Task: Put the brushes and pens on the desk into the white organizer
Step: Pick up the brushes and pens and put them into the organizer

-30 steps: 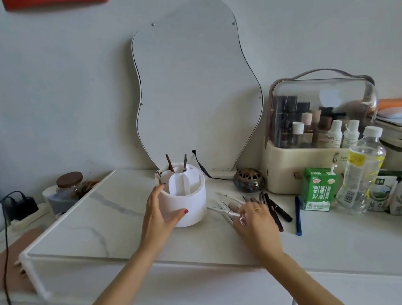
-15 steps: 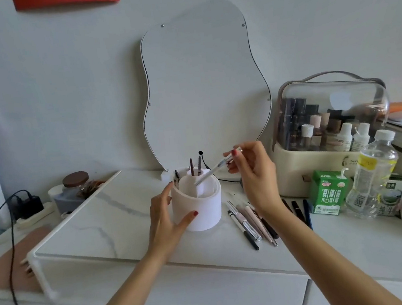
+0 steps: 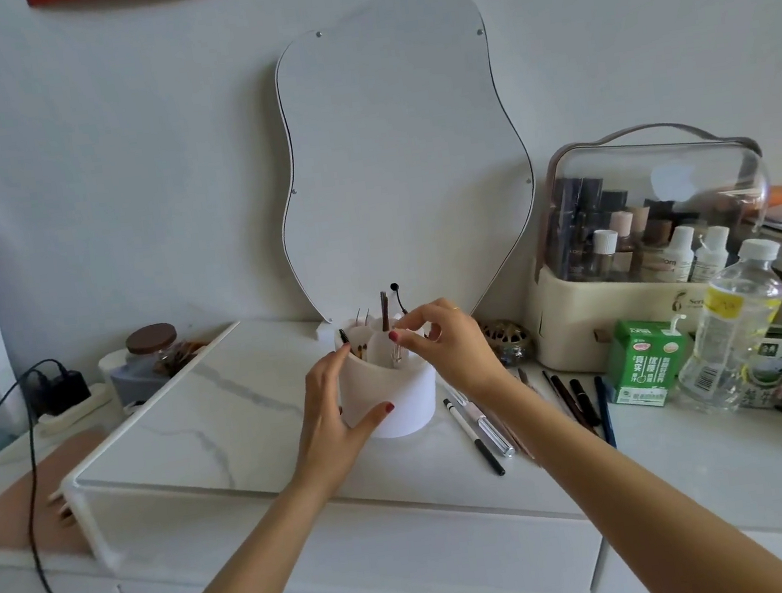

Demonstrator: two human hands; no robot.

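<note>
- Left hand: reaches in from the near edge of the tabletop and wraps the left wall of the white organizer, thumb on its front, fingers at the rim. It grasps the organizer.
- Right hand: arched over the organizer's right rim, fingertips pinched on a slim silver-tipped brush that stands upright in the middle compartment.
- Organizer: stands on the tabletop at the right end of a raised marble-look riser, in front of the wavy mirror. Several brushes already stand in its rear compartments.
- Loose pens and brushes: lie on the tabletop just right of the organizer, partly under the right forearm; more dark pens lie beside the green carton.
- Clearance: bare tabletop along the near edge; right side is crowded by a water bottle and cosmetics case.
</note>
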